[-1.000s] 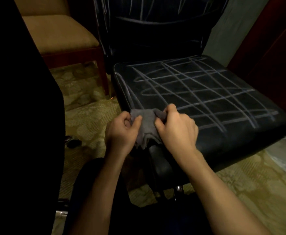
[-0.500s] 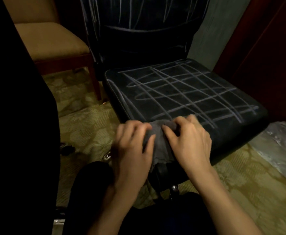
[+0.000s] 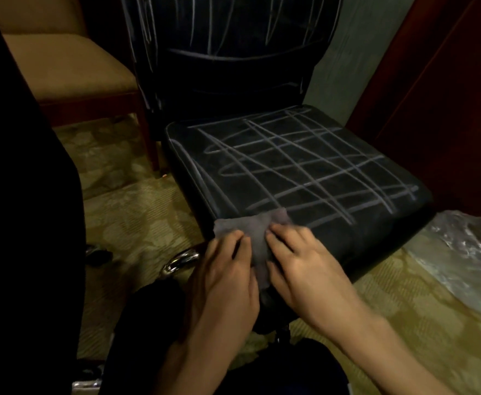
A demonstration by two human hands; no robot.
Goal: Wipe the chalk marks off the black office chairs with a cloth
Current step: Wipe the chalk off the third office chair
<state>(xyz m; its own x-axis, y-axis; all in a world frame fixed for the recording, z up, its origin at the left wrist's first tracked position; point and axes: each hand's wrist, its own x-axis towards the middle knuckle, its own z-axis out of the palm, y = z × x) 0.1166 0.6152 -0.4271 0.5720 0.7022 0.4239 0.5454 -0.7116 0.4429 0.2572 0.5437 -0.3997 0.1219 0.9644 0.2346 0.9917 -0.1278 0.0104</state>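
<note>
Grey cloth [image 3: 255,232] lies on the front edge of the black chair seat [image 3: 305,172], both hands' grip released: left hand [image 3: 225,269] and right hand [image 3: 302,260] press it flat. Half overhanging, it could slide off; chalk marks [image 3: 313,166] may smear

Dim light falls on a patterned olive carpet [image 3: 136,218], a tan upholstered wooden chair [image 3: 71,67] at left, dark red wood panelling [image 3: 447,95] at right, and crumpled clear plastic [image 3: 467,252].
</note>
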